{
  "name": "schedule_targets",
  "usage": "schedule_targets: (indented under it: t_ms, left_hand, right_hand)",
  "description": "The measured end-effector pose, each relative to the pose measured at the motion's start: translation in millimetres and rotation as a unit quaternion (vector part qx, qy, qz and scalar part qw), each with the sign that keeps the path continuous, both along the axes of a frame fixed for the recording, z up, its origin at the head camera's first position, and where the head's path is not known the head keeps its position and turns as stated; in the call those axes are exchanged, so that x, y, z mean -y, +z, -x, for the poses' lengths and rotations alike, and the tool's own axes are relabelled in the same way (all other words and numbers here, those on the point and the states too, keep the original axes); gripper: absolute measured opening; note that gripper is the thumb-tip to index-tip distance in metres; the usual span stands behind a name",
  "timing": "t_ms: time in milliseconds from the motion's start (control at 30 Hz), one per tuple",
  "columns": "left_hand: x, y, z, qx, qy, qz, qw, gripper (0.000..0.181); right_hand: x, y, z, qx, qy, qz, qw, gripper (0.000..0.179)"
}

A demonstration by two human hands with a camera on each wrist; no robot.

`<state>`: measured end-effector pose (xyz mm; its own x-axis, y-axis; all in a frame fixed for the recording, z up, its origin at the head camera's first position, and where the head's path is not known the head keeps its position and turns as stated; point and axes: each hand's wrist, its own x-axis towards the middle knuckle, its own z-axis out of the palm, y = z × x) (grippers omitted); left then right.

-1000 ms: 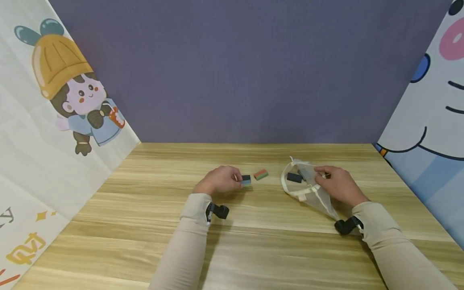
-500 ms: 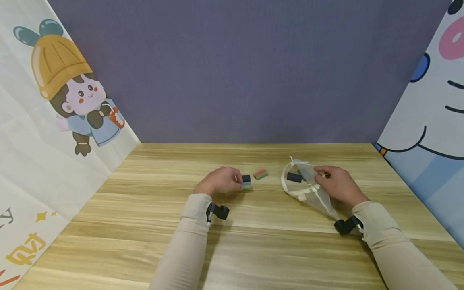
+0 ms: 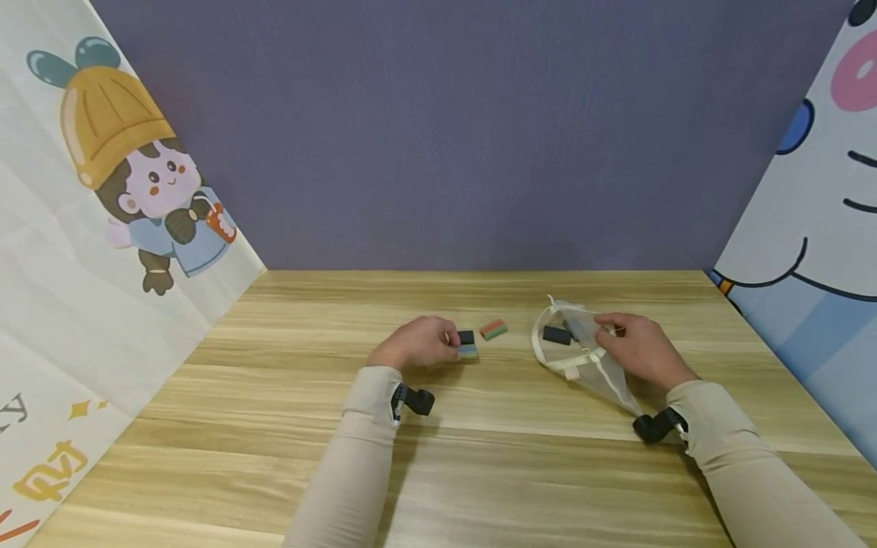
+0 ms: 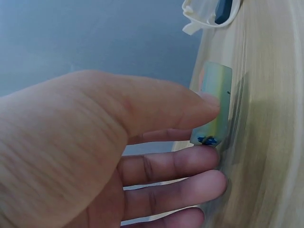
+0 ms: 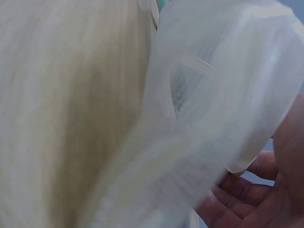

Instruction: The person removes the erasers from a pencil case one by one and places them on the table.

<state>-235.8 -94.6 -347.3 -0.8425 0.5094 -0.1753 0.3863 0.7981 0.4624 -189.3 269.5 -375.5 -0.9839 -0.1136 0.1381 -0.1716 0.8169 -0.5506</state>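
My left hand [image 3: 419, 341] pinches a small block [image 3: 467, 351] between thumb and fingers, low over the wooden table. Its one face is dark; blue, yellow and green stripes run along the side. The left wrist view shows the thumb lying across the striped block [image 4: 222, 104], with the other fingers loosely bent below. To the right, my right hand [image 3: 640, 346] grips the rim of a white mesh bag [image 3: 537, 346], holding its mouth towards the left. Inside lies a dark block [image 3: 557, 336], and another shows dimly through the mesh. In the right wrist view the mesh [image 5: 223, 95] covers much of the fingers.
A red and green block [image 3: 493, 329] lies on the wooden table [image 3: 479, 472] between the hands. A grey-blue panel [image 3: 452, 137] stands at the back. Printed cartoon sheets flank the table at the left [image 3: 62, 251] and right [image 3: 808, 251].
The left hand has shifted very slightly towards the right and front, with the block tipping so more of its striped side shows. The right hand and bag stay in place.
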Motion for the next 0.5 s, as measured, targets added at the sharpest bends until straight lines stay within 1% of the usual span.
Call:
schedule_targets:
  t_ms: [167, 500]
  left_hand:
    - [0.0, -0.7, 1.1, -0.003, 0.000, 0.006, 1.0000, 0.013]
    - [-0.6, -1.0, 1.8, -0.003, -0.006, 0.008, 0.9999, 0.012]
  right_hand:
    - [0.1, 0.3, -0.1, 0.001, 0.000, 0.001, 1.0000, 0.046]
    - [-1.5, -2.4, 0.7, -0.004, 0.002, 0.007, 1.0000, 0.045]
